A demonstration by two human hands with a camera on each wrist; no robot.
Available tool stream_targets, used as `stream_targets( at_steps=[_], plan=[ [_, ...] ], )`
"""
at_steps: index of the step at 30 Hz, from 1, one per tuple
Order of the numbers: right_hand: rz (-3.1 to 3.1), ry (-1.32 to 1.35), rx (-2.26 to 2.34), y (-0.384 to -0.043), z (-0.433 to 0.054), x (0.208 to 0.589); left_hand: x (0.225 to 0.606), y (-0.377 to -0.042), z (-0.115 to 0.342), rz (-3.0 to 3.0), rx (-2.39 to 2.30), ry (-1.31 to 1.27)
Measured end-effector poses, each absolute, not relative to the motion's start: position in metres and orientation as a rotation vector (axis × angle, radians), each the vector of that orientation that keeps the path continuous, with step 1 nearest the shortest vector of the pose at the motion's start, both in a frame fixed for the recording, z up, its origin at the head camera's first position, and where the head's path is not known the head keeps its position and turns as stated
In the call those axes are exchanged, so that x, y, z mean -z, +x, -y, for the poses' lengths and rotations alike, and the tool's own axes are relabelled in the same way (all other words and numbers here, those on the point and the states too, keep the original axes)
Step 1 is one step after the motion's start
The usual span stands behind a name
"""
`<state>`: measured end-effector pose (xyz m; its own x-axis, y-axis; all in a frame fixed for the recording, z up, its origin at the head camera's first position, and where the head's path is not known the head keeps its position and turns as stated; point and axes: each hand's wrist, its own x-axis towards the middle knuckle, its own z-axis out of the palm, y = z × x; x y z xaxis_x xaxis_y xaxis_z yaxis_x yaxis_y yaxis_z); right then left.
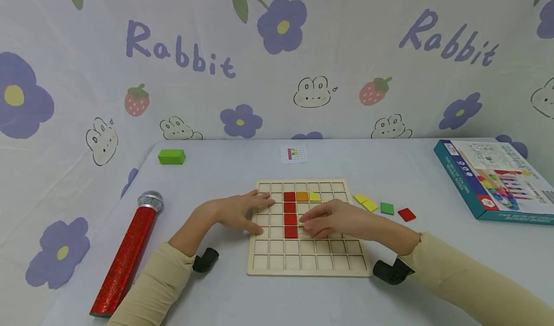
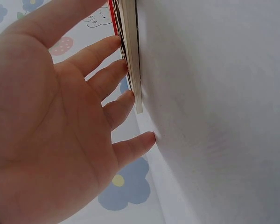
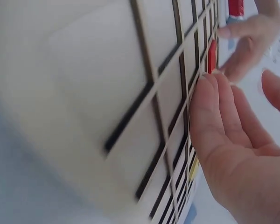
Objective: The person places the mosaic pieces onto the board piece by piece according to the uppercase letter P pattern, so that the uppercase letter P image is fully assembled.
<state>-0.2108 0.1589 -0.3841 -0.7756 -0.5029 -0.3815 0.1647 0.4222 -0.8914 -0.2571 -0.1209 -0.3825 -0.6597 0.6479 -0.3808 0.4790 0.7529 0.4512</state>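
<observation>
A wooden grid board [image 1: 277, 264] lies flat on the table. A column of red tiles [image 1: 290, 207] fills several of its cells, with an orange tile [image 1: 302, 196] and a yellow tile [image 1: 315, 196] beside the top one. My left hand [image 1: 238, 211] rests spread on the board's left edge, holding nothing. Fingertips of my right hand [image 1: 331, 219] touch the grid just right of the lower red tiles. In the right wrist view those fingers [image 3: 228, 112] are nearly straight, the thumb stands apart, and no tile shows between them.
Right of the board lie two yellow tiles [image 1: 365, 202], a green tile [image 1: 387, 208] and a loose red tile [image 1: 407, 214]. A pattern card [image 1: 293, 154] lies behind it. A green block [image 1: 171, 156] and red microphone [image 1: 127, 256] are left; a game box [image 1: 497, 181] is right.
</observation>
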Motion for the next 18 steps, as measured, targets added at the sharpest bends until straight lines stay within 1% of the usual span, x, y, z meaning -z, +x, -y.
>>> stream_targets(
  at_steps=[10, 18],
  plan=[
    [-1.904, -0.239, 1.601, -0.212, -0.211, 0.379, 0.381, -0.257, 0.12, -2.417, -0.42, 0.863],
    [-1.986, -0.192, 1.629, -0.218, -0.248, 0.377, 0.382, -0.257, 0.121, -2.411, -0.437, 0.881]
  ],
)
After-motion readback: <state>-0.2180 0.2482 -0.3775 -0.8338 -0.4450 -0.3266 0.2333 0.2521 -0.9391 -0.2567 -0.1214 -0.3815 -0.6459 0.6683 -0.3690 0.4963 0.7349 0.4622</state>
